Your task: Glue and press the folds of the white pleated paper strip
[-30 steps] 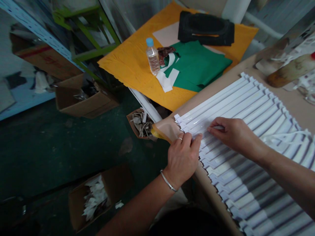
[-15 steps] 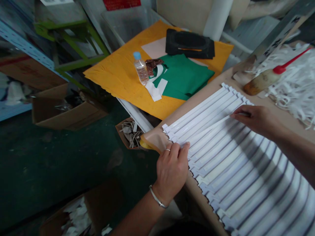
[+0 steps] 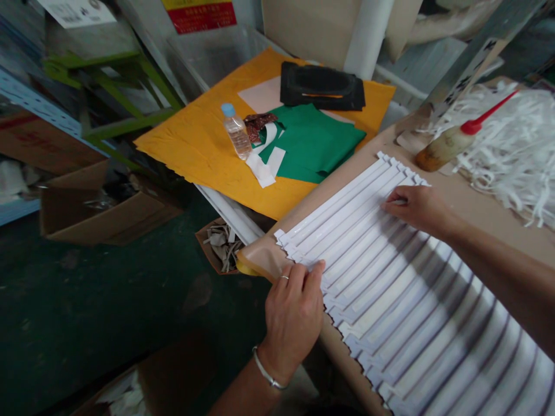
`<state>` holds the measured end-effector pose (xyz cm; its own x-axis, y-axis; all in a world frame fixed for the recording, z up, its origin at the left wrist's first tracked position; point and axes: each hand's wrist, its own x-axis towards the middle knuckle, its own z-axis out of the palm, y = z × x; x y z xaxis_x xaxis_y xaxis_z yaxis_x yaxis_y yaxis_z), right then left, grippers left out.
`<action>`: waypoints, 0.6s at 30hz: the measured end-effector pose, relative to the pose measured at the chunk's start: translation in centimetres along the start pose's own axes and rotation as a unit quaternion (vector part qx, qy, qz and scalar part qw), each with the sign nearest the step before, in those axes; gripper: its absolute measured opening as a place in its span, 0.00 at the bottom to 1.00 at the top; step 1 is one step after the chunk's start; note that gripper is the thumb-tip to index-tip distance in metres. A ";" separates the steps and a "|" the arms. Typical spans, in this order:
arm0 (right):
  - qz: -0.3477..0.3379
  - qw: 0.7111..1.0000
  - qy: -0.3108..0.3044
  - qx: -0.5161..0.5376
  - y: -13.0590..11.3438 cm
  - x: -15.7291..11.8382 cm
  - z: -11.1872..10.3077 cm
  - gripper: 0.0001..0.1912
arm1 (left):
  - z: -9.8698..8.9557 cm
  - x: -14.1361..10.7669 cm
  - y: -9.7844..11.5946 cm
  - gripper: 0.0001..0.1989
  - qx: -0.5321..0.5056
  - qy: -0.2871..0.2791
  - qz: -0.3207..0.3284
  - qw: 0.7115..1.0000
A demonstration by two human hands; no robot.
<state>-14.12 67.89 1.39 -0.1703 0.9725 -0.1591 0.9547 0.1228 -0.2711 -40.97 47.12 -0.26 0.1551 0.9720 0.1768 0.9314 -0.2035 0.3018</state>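
Observation:
Rows of glossy white strips (image 3: 381, 277) lie overlapped in a fan across a brown paper sheet (image 3: 468, 202), with their notched ends along the sheet's edge. My left hand (image 3: 295, 312), with a ring and a bangle, presses its fingertips on the near strip ends at the sheet's corner. My right hand (image 3: 416, 209) sits at the far end of the rows, its thumb and fingers closed on a strip. A glue bottle with a red nozzle (image 3: 446, 147) lies beyond it, on a heap of shredded white strips (image 3: 507, 144).
An orange sheet (image 3: 182, 156) on the left holds a green cloth (image 3: 312, 138), a water bottle (image 3: 236, 130) and a black pad (image 3: 321, 86). Cardboard boxes (image 3: 108, 214) and a scrap-filled box (image 3: 221, 248) stand on the dark green floor.
My right hand has moved left along the strips, and the strip between my hands now lies flatter. The whole scene has shifted left and down as my head turned.

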 end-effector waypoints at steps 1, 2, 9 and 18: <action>-0.002 1.000 0.002 -0.005 -0.3 0.0 0.0 0.11 | 0.0 0.0 0.0 0.19 -0.003 0.001 0.000 1.000; -0.003 1.000 0.004 -0.010 -0.5 -0.1 0.0 0.11 | 0.1 0.0 -0.1 0.19 -0.006 0.002 0.001 1.000; -0.009 1.000 0.004 -0.021 0.8 0.5 -1.4 0.09 | 0.3 0.0 -0.2 0.20 -0.022 0.010 -0.001 1.000; 0.025 0.998 0.037 -0.038 5.8 3.0 -1.9 0.11 | 0.3 -0.1 -0.3 0.19 -0.024 0.028 0.006 0.999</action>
<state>-8.61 71.91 1.15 -0.1064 0.9893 -0.0998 0.9777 0.0858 -0.1915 -41.17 47.15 -0.59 0.1472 0.9615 0.2321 0.9123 -0.2226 0.3438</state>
